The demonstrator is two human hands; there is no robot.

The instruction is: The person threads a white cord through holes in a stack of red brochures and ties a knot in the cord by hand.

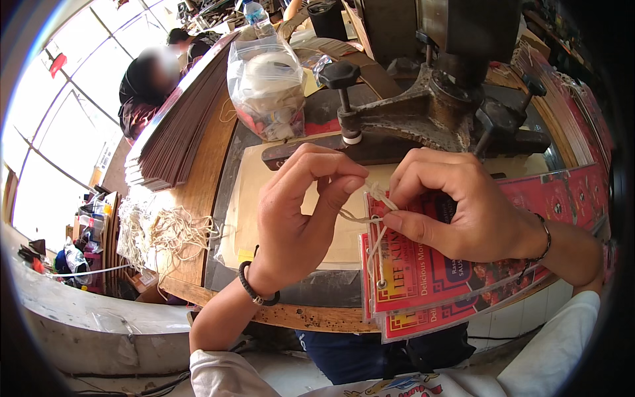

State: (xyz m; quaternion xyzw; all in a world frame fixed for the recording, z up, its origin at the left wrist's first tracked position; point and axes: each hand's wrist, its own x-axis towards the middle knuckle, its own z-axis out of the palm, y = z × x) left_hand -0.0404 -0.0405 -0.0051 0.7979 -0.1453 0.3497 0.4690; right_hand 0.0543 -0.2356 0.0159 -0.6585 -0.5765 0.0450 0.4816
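Note:
My left hand [301, 215] is closed in a pinch, its thumb and index fingertips together on a cream cord [376, 192]. Facing it, my right hand [456, 205] pinches the same cord between thumb and index finger. A knot or loop shows in the cord between the two hands. From there the cord runs down to a metal eyelet [381, 284] at the left edge of a red printed laminated sign [430, 291]. Several such signs lie stacked under my right hand, overhanging the table's front edge. A dark bracelet circles each wrist.
Loose cords [178, 231] hang in a heap at the table's left edge, beside a stack of brown-edged sheets [182, 132]. Behind my hands stand a clear plastic bag [268, 86] and a heavy metal press [423, 109] with black knobs. Two people are at the back left.

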